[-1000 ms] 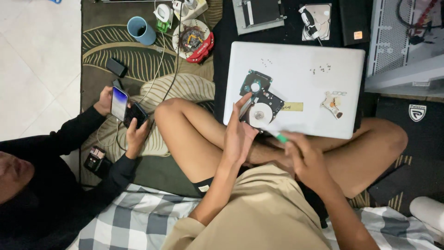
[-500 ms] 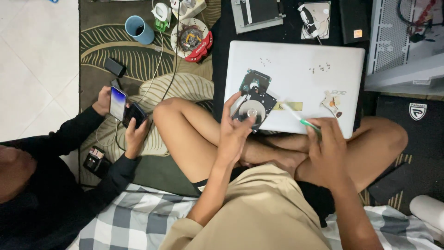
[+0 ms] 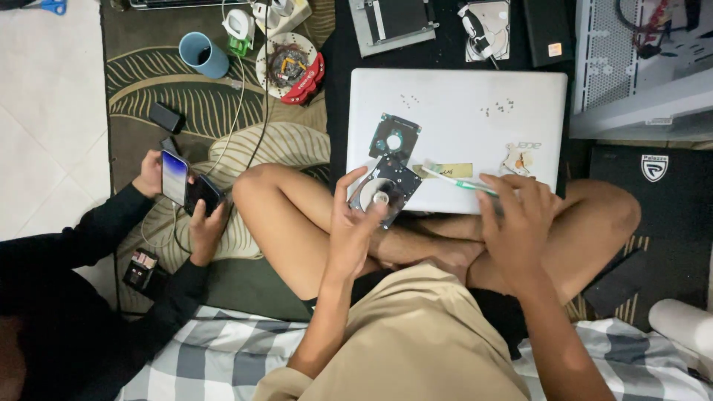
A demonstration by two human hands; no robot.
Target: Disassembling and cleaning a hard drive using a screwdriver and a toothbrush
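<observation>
Head view: left hand (image 3: 355, 226) grips the opened hard drive (image 3: 386, 191); right hand (image 3: 516, 223) pinches a toothbrush (image 3: 457, 180).

We saw a white closed laptop (image 3: 475, 89) on a black mat (image 3: 653, 193), a green-and-white toothbrush (image 3: 457, 180), a light blue mug (image 3: 202, 54), an olive rug (image 3: 156, 96) patterned with pale leaves, and a grey-and-white checked blanket (image 3: 215, 356) beneath khaki shorts (image 3: 416, 334).
</observation>
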